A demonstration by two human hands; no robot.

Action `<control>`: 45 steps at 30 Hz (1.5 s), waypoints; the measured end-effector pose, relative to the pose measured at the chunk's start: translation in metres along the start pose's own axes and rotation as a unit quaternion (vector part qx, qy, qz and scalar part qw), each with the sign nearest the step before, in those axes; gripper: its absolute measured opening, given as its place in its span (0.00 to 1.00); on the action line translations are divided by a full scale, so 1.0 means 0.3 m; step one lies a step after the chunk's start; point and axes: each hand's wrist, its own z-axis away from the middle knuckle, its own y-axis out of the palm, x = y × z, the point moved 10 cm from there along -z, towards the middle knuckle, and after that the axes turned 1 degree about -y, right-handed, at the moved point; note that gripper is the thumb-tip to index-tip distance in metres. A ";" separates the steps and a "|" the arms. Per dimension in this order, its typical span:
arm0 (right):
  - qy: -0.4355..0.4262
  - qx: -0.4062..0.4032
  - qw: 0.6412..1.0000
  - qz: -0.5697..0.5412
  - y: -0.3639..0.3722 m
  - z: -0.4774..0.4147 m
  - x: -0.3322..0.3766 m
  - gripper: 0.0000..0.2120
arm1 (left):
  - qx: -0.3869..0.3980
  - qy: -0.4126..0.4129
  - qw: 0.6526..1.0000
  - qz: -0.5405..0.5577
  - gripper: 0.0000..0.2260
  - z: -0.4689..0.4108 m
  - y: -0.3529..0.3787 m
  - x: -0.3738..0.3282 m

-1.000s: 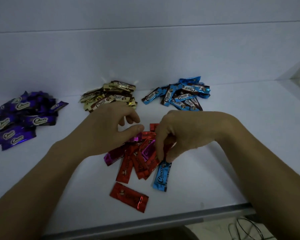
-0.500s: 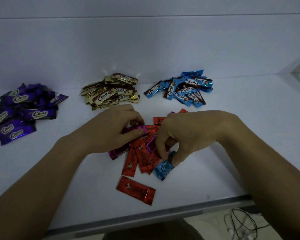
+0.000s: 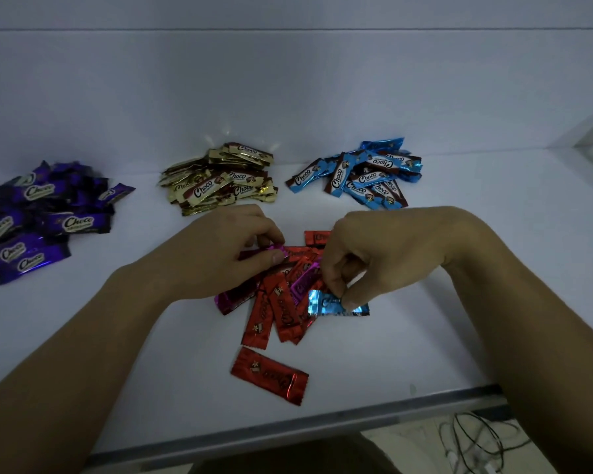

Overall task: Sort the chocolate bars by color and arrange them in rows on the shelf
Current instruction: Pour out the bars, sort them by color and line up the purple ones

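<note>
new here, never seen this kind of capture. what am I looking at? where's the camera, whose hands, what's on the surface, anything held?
There is no machine here: a person works with two bare hands. The picture comes from a wide-angle camera worn on the person's head, looking forward and down, so both arms enter from the bottom.

The surface is a white shelf. At the back lie three sorted piles of Choco bars: a purple pile, a gold pile and a blue pile. In front is a mixed heap, mostly red bars, with a lone red bar nearer the edge.

The left hand pinches the end of a magenta bar. The right hand pinches a blue bar at the heap's right side. Cables show below the shelf edge.
</note>
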 end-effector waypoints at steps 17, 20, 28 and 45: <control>0.280 -0.507 0.815 -0.029 -0.317 0.211 -0.465 0.07 | -0.033 -0.020 0.999 0.025 0.16 0.009 -0.027 0.023; 0.284 -0.520 0.805 -0.023 -0.321 0.214 -0.473 0.06 | -0.028 -0.032 0.999 0.031 0.14 0.016 -0.034 0.038; 0.254 -0.280 0.924 0.049 -0.229 0.129 -0.341 0.10 | 0.043 -0.064 0.996 0.034 0.05 0.053 -0.066 0.121; 0.062 -0.189 0.980 -0.009 -0.116 -0.006 -0.171 0.05 | 0.065 -0.024 0.996 0.056 0.08 0.064 -0.062 0.077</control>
